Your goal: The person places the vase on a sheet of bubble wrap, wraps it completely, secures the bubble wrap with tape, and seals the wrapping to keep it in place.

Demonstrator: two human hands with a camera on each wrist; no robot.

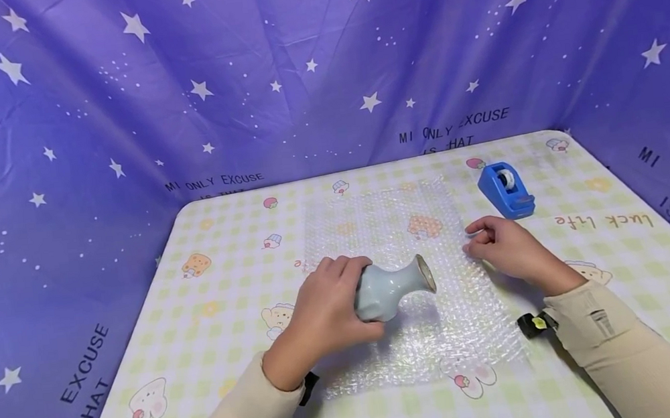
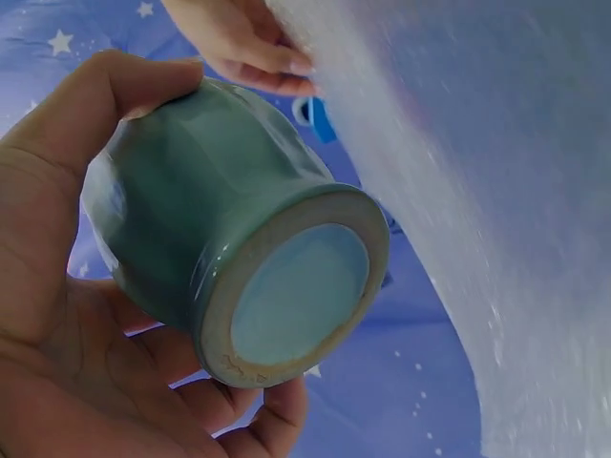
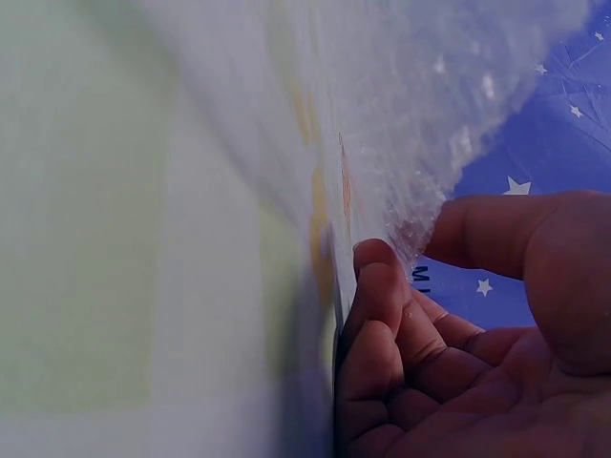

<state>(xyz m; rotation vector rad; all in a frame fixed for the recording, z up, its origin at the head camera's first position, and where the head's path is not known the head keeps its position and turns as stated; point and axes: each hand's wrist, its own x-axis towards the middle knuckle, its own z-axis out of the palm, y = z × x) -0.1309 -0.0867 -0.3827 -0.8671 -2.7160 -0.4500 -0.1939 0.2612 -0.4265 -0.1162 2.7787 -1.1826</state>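
Note:
A pale blue-green glazed vase [image 1: 386, 290] lies tilted on its side in the grip of my left hand [image 1: 328, 307], its flared mouth toward the right. The left wrist view shows the vase's round base [image 2: 301, 296], with my thumb on one side and fingers curled around the other. Beneath it a sheet of clear bubble wrap [image 1: 462, 331] is spread over the table. At the sheet's right edge, my right hand [image 1: 511, 249] pinches the wrap [image 3: 410, 172] between thumb and fingers. In the right wrist view, those fingers sit low against the tabletop.
A blue tape dispenser [image 1: 504, 192] with a roll in it stands at the back right, beyond my right hand. The table [image 1: 168, 359] has a green-and-white checked cover with cartoon prints. Purple star-patterned curtains [image 1: 272, 60] hang around its back and sides.

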